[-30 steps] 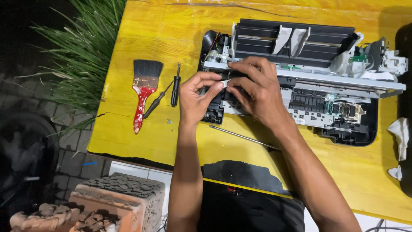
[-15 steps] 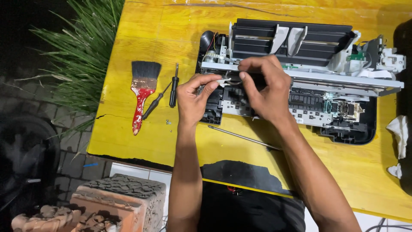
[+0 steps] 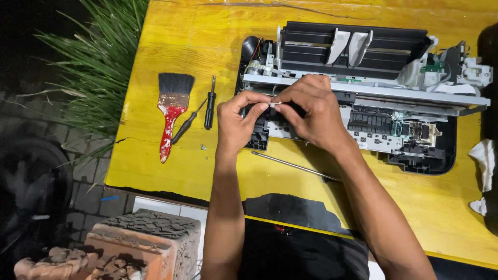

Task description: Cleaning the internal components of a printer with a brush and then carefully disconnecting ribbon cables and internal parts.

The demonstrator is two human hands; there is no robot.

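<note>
A: Working outdoors after dark, a person bends over a yellow bench (image 3: 171, 41) whose paint has worn away to black along the near edge, with paving, a clump of grass (image 3: 93, 62) off the left edge and weathered bricks (image 3: 145, 243) below the near left corner

B: And the hands?

A: The left hand (image 3: 236, 122) and right hand (image 3: 311, 111) meet at the left end of an opened printer (image 3: 373, 98), which lies along the far edge toward the right corner. Both are pinched narrow on a small pale part (image 3: 273, 104), held between thumbs and fingertips just above the printer's black frame.

B: What else lies there, by count?

A: One paintbrush (image 3: 171, 111) with a red, paint-flecked handle near the left edge; two dark screwdrivers (image 3: 209, 106) just beside it, one upright, one slanted; a few tiny screws (image 3: 202, 147) below them. One thin metal rod (image 3: 295, 166) lies between the printer and the near edge, passing under the right forearm. Two white rags (image 3: 483, 163) sit at the right edge
</note>
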